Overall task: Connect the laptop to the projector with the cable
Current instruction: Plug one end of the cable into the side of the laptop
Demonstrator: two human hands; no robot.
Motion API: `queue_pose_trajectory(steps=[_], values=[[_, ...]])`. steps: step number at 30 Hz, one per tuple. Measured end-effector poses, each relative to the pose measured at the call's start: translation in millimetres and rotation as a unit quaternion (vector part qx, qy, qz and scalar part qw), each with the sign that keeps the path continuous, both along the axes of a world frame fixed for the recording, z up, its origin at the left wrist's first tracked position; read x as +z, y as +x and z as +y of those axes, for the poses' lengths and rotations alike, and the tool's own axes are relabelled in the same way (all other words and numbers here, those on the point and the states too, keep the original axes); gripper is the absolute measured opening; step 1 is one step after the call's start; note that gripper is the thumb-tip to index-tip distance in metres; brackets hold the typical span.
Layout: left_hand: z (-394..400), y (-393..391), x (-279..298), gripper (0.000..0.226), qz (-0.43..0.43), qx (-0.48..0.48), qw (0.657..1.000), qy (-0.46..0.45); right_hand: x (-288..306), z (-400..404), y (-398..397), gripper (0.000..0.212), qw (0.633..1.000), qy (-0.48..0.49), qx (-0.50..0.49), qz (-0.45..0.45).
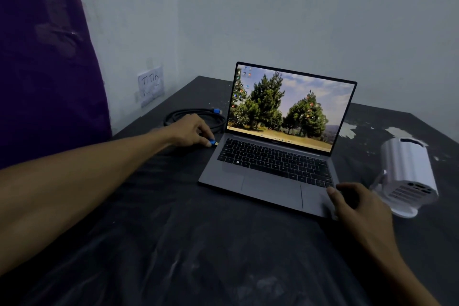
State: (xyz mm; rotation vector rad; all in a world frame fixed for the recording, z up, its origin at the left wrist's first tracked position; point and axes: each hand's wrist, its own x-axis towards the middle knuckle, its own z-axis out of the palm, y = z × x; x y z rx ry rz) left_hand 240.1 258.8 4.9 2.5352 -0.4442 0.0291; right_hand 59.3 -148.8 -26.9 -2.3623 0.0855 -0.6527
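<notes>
An open grey laptop with a lit screen showing trees stands on the dark table. My left hand pinches a blue cable plug whose metal tip points at the laptop's left edge, a small gap away. The black cable lies coiled behind that hand, its other blue plug resting near the screen's left side. My right hand rests on the laptop's front right corner, thumb on the palm rest. A white projector sits just right of the laptop, its ports facing me.
A wall socket with a handwritten paper label sits on the wall at the left back. A purple curtain hangs at the far left. White paint patches mark the table behind the projector.
</notes>
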Motion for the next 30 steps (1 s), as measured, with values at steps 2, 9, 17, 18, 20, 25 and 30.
queue_pose_trajectory(steps=[2,9,17,18,20,25,30], values=[[-2,0,-2,0.021,-0.009,0.008,1.0,0.003,0,0,0,0.038,1.0,-0.003,-0.005,-0.002],[-9,-1,-4,0.019,-0.022,0.025,0.999,-0.003,2,1,-2,0.034,1.0,0.012,-0.002,0.005],[-16,-4,0,0.021,-0.038,0.017,0.999,0.021,5,0,-4,0.029,0.997,0.067,0.01,0.023],[-17,-4,-1,0.021,-0.04,0.018,0.999,0.022,5,-1,-5,0.029,0.997,0.07,0.011,0.025],[-19,-6,-2,0.021,-0.047,0.019,0.998,0.022,5,-3,-5,0.03,0.996,0.079,0.018,0.03],[-20,-8,-3,0.025,-0.056,0.017,0.998,0.023,5,-4,-5,0.026,0.996,0.083,0.025,0.029],[-19,-11,-3,0.026,-0.055,0.006,0.998,0.029,5,-2,-6,0.023,0.996,0.082,0.031,0.029]])
